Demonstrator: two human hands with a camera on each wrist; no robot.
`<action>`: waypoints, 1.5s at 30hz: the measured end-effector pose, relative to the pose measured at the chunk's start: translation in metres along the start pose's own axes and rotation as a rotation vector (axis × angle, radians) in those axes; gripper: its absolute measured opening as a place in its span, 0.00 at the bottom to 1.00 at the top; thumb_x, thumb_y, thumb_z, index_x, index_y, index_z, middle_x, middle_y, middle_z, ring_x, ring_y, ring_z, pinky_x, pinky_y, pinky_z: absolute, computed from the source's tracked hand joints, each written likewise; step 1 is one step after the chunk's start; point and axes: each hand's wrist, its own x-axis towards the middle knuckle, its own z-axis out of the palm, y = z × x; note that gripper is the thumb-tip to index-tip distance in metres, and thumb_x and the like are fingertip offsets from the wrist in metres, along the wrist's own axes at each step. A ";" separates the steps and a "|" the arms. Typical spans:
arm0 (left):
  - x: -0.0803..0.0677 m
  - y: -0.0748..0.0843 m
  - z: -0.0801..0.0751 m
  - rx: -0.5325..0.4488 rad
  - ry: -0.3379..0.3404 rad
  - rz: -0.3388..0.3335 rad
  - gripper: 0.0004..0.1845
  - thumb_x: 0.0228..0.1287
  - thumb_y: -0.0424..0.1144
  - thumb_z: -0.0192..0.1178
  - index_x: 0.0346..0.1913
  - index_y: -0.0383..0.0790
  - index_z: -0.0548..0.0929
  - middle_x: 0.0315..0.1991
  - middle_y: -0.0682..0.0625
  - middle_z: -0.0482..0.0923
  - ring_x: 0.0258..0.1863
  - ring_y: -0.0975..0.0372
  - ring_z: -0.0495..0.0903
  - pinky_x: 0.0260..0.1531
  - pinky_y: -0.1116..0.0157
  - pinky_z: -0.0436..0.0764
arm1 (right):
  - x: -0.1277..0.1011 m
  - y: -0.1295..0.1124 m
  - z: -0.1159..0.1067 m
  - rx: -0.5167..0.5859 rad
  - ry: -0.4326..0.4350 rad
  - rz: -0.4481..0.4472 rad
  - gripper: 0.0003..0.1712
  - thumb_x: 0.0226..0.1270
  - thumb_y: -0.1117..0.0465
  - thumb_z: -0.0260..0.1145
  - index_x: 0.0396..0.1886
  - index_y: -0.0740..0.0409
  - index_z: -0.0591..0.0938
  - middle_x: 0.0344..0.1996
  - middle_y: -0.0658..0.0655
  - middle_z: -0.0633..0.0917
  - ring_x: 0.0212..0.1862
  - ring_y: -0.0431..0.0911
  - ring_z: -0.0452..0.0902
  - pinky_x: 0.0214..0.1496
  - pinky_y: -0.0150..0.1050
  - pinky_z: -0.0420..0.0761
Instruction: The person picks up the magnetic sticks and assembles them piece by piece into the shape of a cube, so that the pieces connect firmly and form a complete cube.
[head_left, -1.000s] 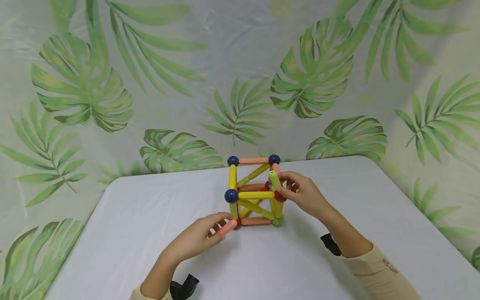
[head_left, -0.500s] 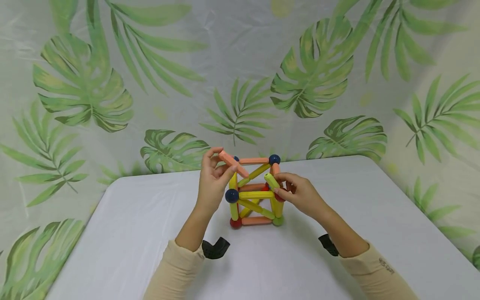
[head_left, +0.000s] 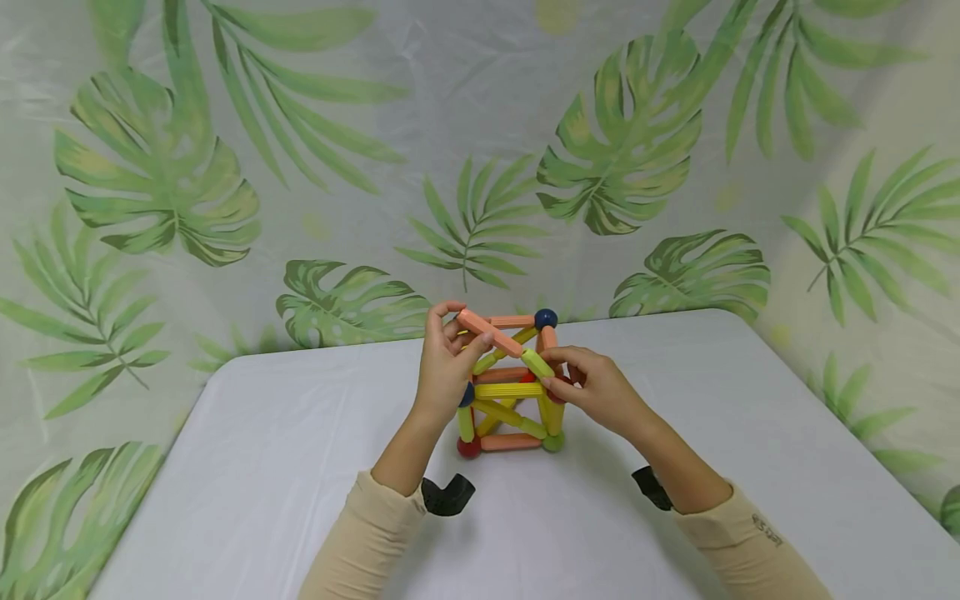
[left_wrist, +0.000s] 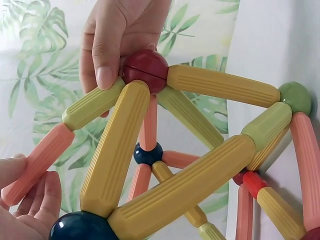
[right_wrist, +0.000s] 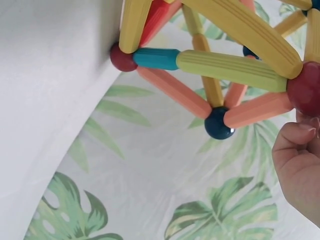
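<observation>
A cube frame (head_left: 510, 392) of yellow, orange and green rods joined by blue, red and green balls stands on the white table (head_left: 300, 467). My left hand (head_left: 461, 332) pinches a loose orange rod (head_left: 491, 332) over the frame's top; the left wrist view shows this orange rod (left_wrist: 37, 162) between my left fingers (left_wrist: 30, 200). My right hand (head_left: 553, 373) pinches a yellow-green rod (head_left: 537, 363) at the top front-right corner. That rod (left_wrist: 92, 104) sits on a red ball (left_wrist: 145, 70) under my right thumb. The two rods meet end to end.
A leaf-print backdrop (head_left: 225, 167) rises close behind the table's far edge and wraps round the right side. Black wrist straps (head_left: 447, 493) hang below both forearms. In the right wrist view the frame's far blue ball (right_wrist: 219, 122) joins orange rods.
My left hand lifted the orange rod from the table by the frame's base up to its top, then brought its end to the yellow-green rod. My right hand tilted that rod leftward.
</observation>
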 end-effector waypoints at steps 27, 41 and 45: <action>-0.001 0.010 -0.022 0.682 -0.158 0.084 0.15 0.57 0.38 0.62 0.49 0.47 0.77 0.42 0.52 0.77 0.34 0.62 0.74 0.29 0.66 0.77 | -0.001 0.002 0.001 -0.006 0.011 -0.020 0.16 0.59 0.58 0.64 0.48 0.54 0.78 0.26 0.49 0.72 0.24 0.44 0.62 0.21 0.34 0.63; 0.006 0.014 -0.023 0.335 -0.204 -0.143 0.20 0.55 0.34 0.62 0.50 0.33 0.69 0.40 0.45 0.74 0.36 0.58 0.75 0.35 0.62 0.77 | -0.001 0.001 0.001 -0.015 0.003 -0.037 0.16 0.59 0.59 0.64 0.47 0.54 0.79 0.26 0.49 0.72 0.25 0.44 0.62 0.22 0.34 0.63; 0.009 0.020 -0.015 0.231 -0.220 -0.101 0.23 0.59 0.28 0.57 0.55 0.32 0.63 0.40 0.42 0.74 0.38 0.58 0.75 0.38 0.62 0.77 | -0.001 -0.001 0.001 -0.021 -0.008 -0.053 0.16 0.59 0.59 0.64 0.47 0.55 0.79 0.29 0.48 0.74 0.27 0.44 0.63 0.24 0.34 0.65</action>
